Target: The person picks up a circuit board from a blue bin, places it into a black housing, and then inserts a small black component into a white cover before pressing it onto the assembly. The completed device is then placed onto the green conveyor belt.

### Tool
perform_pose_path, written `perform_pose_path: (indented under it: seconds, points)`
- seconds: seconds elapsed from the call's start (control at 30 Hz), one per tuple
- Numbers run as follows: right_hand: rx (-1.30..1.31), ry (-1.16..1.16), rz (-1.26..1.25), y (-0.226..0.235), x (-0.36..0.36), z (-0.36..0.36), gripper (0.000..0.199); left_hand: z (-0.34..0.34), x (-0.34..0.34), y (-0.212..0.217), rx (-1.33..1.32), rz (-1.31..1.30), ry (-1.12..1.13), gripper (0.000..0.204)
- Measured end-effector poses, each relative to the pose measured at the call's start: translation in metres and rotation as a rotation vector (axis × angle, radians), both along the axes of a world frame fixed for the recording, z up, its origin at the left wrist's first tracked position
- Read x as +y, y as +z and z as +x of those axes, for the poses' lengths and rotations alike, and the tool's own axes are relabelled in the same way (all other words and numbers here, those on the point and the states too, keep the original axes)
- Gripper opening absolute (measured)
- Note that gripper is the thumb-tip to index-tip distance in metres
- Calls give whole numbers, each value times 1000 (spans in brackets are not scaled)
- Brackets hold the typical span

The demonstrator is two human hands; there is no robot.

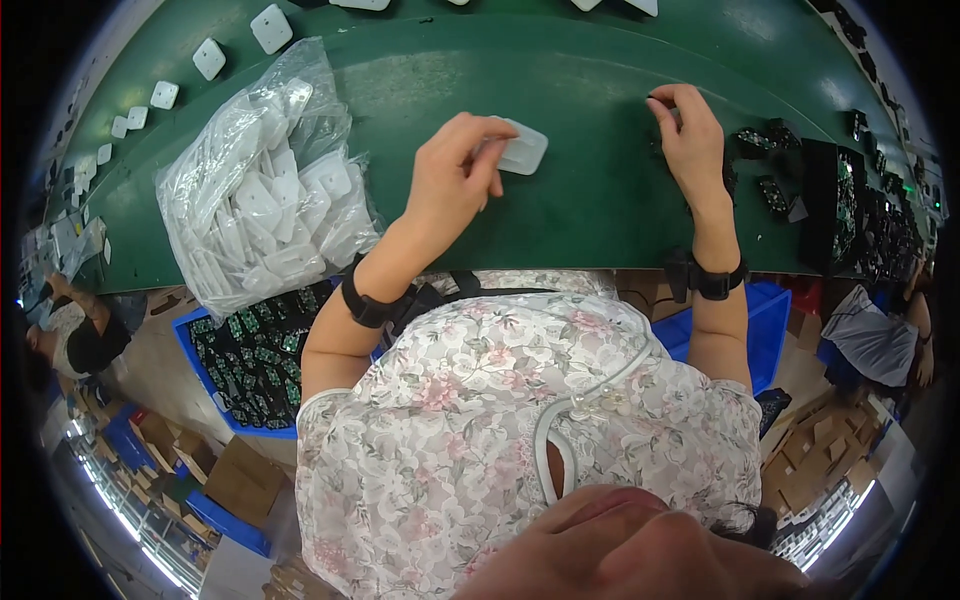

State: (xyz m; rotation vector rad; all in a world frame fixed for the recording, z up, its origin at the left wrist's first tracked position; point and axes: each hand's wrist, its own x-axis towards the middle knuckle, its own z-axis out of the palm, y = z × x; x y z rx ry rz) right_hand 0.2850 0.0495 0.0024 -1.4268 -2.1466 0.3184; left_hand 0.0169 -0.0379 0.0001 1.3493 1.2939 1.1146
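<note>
My left hand (455, 180) pinches the left end of a white plastic cover (527, 152), a shallow rounded rectangle, over the green table. Part of the cover is hidden behind the fingers. To the right, my right hand (688, 135) is raised over the tabletop with thumb and forefinger drawn together. A tiny dark spot shows at its fingertips, too small to name. Beside my left forearm lies a clear plastic bag (270, 190) full of similar white plastic pieces. Small black-and-green electronic parts (757, 140) lie just right of my right hand.
A black tray (822, 205) with circuit boards stands at the right table edge, more boards beyond it. White covers (209, 59) line the far side of the green table (430, 80). Below the table's near edge sits a blue bin (203, 375) of boards; another blue bin (768, 325) is at right.
</note>
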Motion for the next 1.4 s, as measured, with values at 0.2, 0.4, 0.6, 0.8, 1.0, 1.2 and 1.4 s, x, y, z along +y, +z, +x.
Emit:
perform_pose_path:
  seconds: [0.2,0.4,0.6,0.8,1.0,1.2,1.4]
  points:
    - [700,241,-494,19,-33,-61,11,16,7,4,-59,56,19,14]
    - [818,278,-570,16,-43,-84,13,16,7,6,56,193,13,13]
    - [636,259,-504,20,-40,-89,12,14,4,2,75,211,24,11]
    - [515,236,-363,31,-38,-92,7,16,0,6,-232,-2,53,20]
    - [467,253,-288,23,-43,-91,7,12,3,1,-486,-223,44,20]
    - [465,216,-329,20,-43,-95,7,18,-1,-7,-477,10,80,8]
    - [801,145,-664,8,-49,-97,8,16,-3,-9,-287,122,97,9]
